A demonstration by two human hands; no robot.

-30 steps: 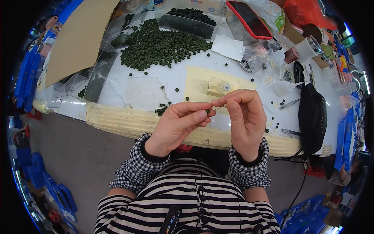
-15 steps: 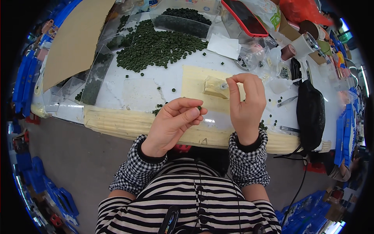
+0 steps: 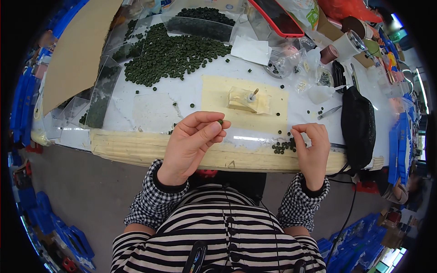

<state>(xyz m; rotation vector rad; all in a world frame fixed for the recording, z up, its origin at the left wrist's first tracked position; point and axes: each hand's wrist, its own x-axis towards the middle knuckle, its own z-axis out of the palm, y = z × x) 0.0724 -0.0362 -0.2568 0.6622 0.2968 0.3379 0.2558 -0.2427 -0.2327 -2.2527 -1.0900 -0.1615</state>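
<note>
Between thumb and forefinger, my left hand pinches a small dark green round piece. My right hand is closed in a pinch at the table's front edge; what its fingertips hold, if anything, is too small to make out. Just beside those fingertips lies a little cluster of green pieces. Farther back, a block wrapped in yellowish tape rests on a yellow sheet, with a thin stick standing up from its right end.
A large heap of green pieces spreads across the back left, near a clear box of more pieces. A white tissue and red-cased phone lie behind. Tweezers and a black pouch are at right.
My right hand has let go of the thin stick at the block and moved toward me and right, to the cluster of pieces. The left hand still holds its green piece.
</note>
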